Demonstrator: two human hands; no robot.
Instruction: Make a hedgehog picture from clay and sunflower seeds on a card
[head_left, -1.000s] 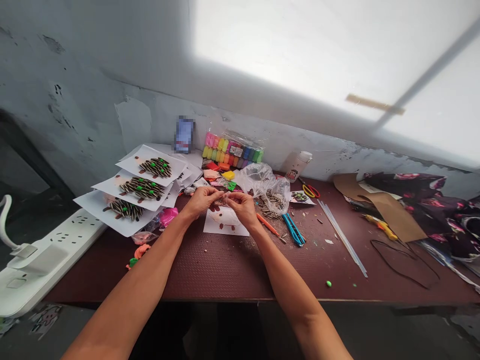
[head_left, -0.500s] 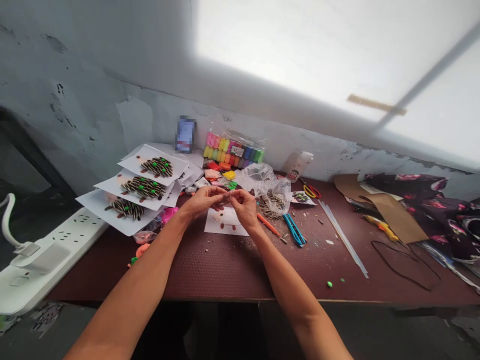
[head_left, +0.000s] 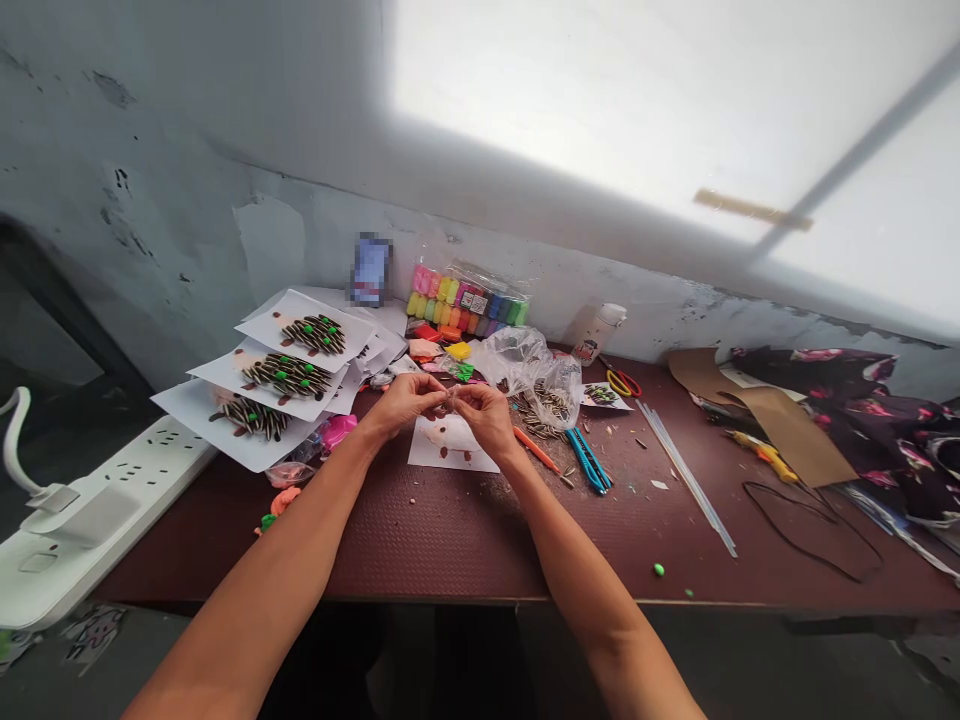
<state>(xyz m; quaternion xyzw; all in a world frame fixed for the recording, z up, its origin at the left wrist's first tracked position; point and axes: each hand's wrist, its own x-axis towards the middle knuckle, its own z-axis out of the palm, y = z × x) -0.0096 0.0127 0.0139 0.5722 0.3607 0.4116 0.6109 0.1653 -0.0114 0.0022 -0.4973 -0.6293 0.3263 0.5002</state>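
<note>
Leftmost lay a white power strip point(head_left: 112, 510), with a plug in its near left end. Just right of it, overlapping sheets point(head_left: 255, 390) bore seed-covered hedgehog figures dotted with green. Pink and green clay lumps point(head_left: 285, 500) sat near them, on the dark red worktop point(head_left: 450, 540). Centrally, the left hand point(head_left: 403, 405) and right hand point(head_left: 486, 412) met over the far part of a white card point(head_left: 427, 453) marked with brown spots. The fingers of both hands were narrow, pinched around a small piece point(head_left: 451, 396) too small to identify. Beyond them, a clear pack of coloured clay point(head_left: 469, 300) leaned by the wall. Right of the hands were an orange tool point(head_left: 537, 450), loose seeds point(head_left: 541, 407) partly under a clear plastic bag point(head_left: 517, 358), and a blue cutter point(head_left: 588, 460). A white bottle point(head_left: 598, 334) stood behind scissors point(head_left: 624, 383); farther right came clear sticks point(head_left: 688, 480), a yellow-handled tool point(head_left: 772, 457) and dark flowered cloth point(head_left: 885, 420).
</note>
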